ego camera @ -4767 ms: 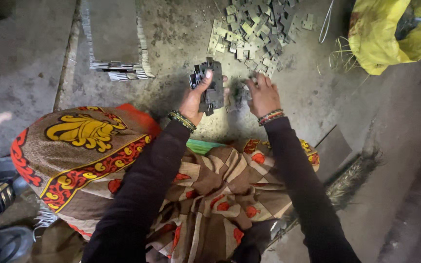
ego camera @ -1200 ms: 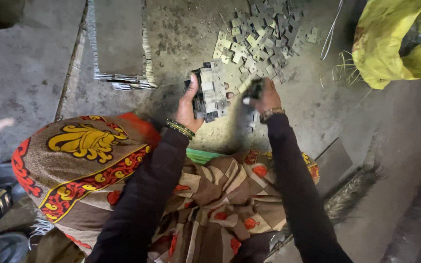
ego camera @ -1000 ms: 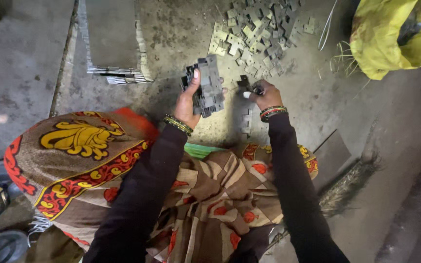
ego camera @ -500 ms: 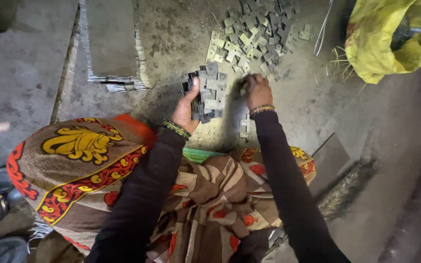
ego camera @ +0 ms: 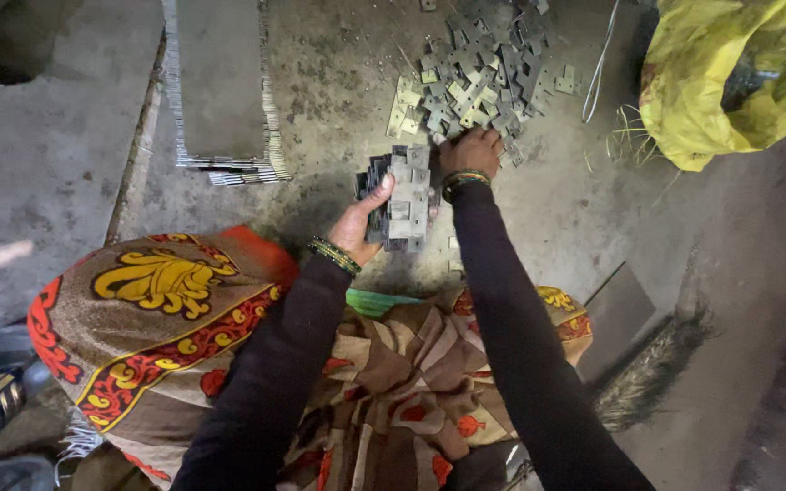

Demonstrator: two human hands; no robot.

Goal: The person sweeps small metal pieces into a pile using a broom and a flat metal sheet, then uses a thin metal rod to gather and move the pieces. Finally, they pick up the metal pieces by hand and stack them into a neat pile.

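Holding plate stack (ego camera: pixel 402 195) w/ left hand (ego camera: pixel 357 227), right hand (ego camera: pixel 471 152) at plate pile (ego camera: pixel 479 68)

Black long sleeves, beaded bangles at 2 wrists, brown patterned wrap

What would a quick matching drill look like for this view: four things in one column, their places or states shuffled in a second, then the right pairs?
Things:
1. left hand
2. right hand
3. yellow bag
4. stack of metal sheets

Places or states:
A. lies on the floor at upper left, edges fanned out
B. reaches into the loose pile of metal pieces
C. sits crumpled at upper right
D. grips a bundle of metal pieces

Pairs: 1-D, 2-B, 3-C, 4-A
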